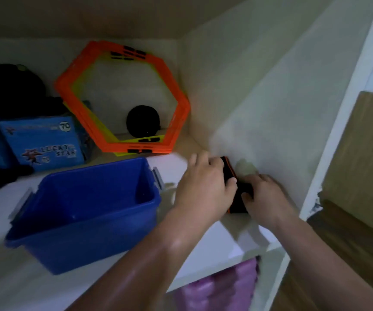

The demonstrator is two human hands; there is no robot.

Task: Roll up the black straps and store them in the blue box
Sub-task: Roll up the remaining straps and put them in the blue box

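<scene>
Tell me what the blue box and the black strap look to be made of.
Blue box: looks like moulded plastic, smooth and slightly glossy, with grey clip handles. Black strap: seems woven fabric, matte, with an orange edge; blur leaves the weave unclear. Left hand and right hand both rest on it.

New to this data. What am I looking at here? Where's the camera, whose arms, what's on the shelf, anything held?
There is no robot: a person works with bare hands, and the one picture comes from a wide-angle camera on their head, looking forward and down. The left hand and right hand both grip a black strap with orange edging, near the right wall of a white shelf. Beside them, to the left, stands an open blue box; it looks empty. Behind it are orange hexagon frames leaning on the back wall, a black round thing seen through them, and blue cartons. Something purple sits on the shelf below.
</scene>
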